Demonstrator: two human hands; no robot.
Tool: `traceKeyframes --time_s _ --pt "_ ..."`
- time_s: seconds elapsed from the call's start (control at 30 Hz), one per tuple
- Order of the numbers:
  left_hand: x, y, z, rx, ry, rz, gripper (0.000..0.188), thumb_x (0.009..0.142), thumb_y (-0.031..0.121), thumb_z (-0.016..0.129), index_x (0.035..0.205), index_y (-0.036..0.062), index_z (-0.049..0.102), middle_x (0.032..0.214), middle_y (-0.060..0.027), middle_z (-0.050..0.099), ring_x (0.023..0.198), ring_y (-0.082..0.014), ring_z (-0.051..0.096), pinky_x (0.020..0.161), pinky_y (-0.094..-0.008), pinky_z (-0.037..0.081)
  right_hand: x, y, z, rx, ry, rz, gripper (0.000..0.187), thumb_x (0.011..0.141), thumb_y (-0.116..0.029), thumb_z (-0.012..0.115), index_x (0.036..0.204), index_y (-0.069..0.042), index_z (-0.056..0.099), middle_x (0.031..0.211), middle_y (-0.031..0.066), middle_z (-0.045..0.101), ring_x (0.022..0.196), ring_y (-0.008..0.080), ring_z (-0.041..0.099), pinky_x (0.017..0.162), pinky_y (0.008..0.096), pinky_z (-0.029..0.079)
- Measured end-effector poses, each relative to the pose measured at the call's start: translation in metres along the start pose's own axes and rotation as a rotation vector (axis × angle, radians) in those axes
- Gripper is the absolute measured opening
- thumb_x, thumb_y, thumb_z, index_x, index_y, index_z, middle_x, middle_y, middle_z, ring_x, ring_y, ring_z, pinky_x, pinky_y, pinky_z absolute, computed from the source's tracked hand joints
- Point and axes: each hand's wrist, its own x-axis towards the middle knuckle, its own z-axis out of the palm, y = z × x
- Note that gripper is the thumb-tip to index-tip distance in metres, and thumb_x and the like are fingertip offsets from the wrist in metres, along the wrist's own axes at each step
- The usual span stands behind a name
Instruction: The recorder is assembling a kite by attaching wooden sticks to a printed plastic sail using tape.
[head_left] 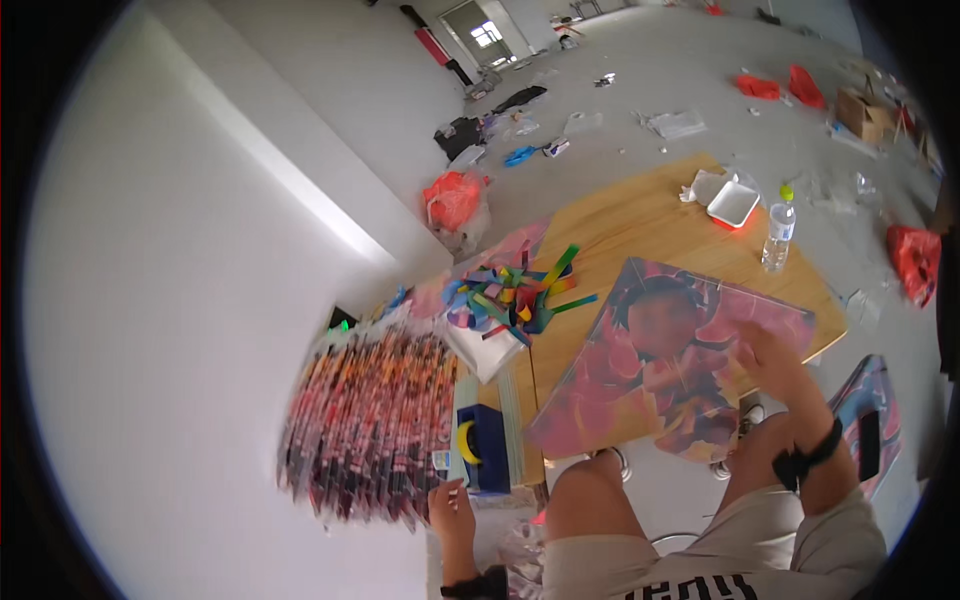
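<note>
A pink, partly see-through kite sheet (600,385) printed with a cartoon figure lies across the wooden table, its near tip hanging over the front edge. My right hand (768,358) rests on the sheet's right part, fingers stretched out and somewhat blurred. Down at the left, my left hand (453,512) is beside the blue tape dispenser (488,455) with its yellow roll. Its fingers are loosely bent and apart, with nothing visible in them. Just above them is a small blue-and-white label (441,460). A thick row of folded, colourful printed sheets (370,425) stands left of that hand.
Coloured ribbon strips (520,295) lie heaped over a white tray (487,350). A water bottle (779,232) and a white food container (733,204) stand at the table's far right. A phone (869,445) lies on another printed sheet at right. Bags and a cardboard box (862,115) litter the floor.
</note>
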Motion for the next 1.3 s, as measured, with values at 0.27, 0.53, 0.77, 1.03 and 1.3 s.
traceKeyframes --time_s 0.27,0.53,0.77,1.03,1.3 --pt "0.015 -0.065 0.032 0.319 0.103 0.099 0.03 0.098 0.036 0.066 0.099 0.0099 0.08 0.105 -0.0177 0.066 0.106 -0.0397 0.062 0.094 -0.0532 0.048 -0.2 -0.073 -0.039 0.214 0.08 0.362 0.04 0.11 -0.025 0.049 0.136 0.002 0.063 0.11 0.016 0.075 0.094 0.0218 0.072 0.081 0.0332 0.057" --pt "0.062 -0.12 0.041 -0.446 -0.055 -0.275 0.051 0.104 0.039 0.058 0.084 -0.0024 0.08 0.078 -0.0116 0.077 0.067 -0.02 0.072 0.068 -0.0337 0.055 -0.253 -0.09 -0.052 0.192 0.33 0.42 0.037 0.11 -0.026 0.052 0.12 0.006 0.068 0.099 0.0167 0.074 0.074 0.0215 0.069 0.071 0.0329 0.056" --pt "0.052 -0.087 0.013 -0.312 -0.071 -0.089 0.042 0.101 0.037 0.067 0.088 -0.0011 0.078 0.076 -0.004 0.073 0.066 -0.0136 0.062 0.064 -0.0295 0.047 -0.248 -0.097 -0.049 0.177 0.304 0.42 0.034 0.11 -0.025 0.052 0.116 0.003 0.07 0.095 0.0155 0.074 0.071 0.0216 0.069 0.07 0.0342 0.055" --pt "-0.015 -0.077 -0.014 -0.629 -0.275 -0.437 0.026 0.097 0.035 0.075 0.094 0.0092 0.074 0.082 0.005 0.065 0.065 -0.0044 0.048 0.053 -0.0223 0.032 -0.239 -0.095 -0.016 0.163 0.212 0.406 0.029 0.104 -0.022 0.058 0.11 0.003 0.072 0.087 0.0196 0.072 0.07 0.0268 0.07 0.069 0.039 0.055" --pt "-0.005 -0.155 0.02 -0.217 -0.173 -0.145 0.026 0.09 0.028 0.078 0.095 0.0022 0.077 0.087 -0.0059 0.075 0.078 -0.0162 0.068 0.069 -0.0309 0.052 -0.227 -0.101 -0.006 0.123 0.179 0.39 0.024 0.098 -0.018 0.063 0.11 0.0 0.074 0.092 0.0209 0.074 0.076 0.0326 0.072 0.071 0.0398 0.056"
